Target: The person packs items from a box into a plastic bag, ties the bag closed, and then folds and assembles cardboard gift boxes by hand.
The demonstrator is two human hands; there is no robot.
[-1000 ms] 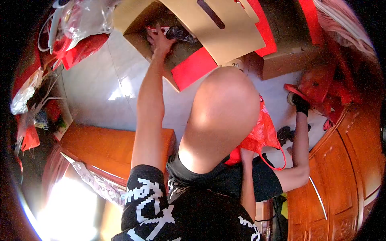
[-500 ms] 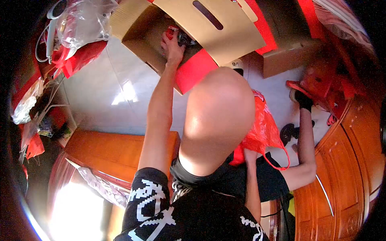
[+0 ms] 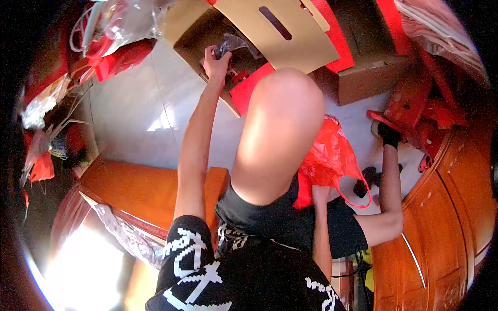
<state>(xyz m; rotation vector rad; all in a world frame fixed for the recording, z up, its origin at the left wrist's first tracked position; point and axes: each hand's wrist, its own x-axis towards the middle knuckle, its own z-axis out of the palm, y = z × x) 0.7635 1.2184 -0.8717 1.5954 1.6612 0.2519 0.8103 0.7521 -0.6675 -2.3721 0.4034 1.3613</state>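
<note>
My left hand (image 3: 217,63) is over the open cardboard box (image 3: 189,33), its fingers closed on a small dark item in clear plastic (image 3: 228,44). Below that hand, a small red item (image 3: 238,76) lies inside the box near its red flap. Beside my bent knee hangs a red plastic bag (image 3: 332,155) with its handle loop drooping to the right. My right hand (image 3: 320,196) is at the bag's lower edge, and its fingers are hidden by the bag.
A second cardboard box (image 3: 371,80) stands at the upper right. Clear and red plastic bags (image 3: 124,57) are at the upper left. An orange wooden bench (image 3: 140,186) lies at the lower left, carved wooden panels (image 3: 430,249) at the right. Dark footwear (image 3: 363,184) is on the floor.
My left hand has let go of the red item, which now lies in the box, and has closed on the plastic-wrapped item. My right hand stays at the red bag.
</note>
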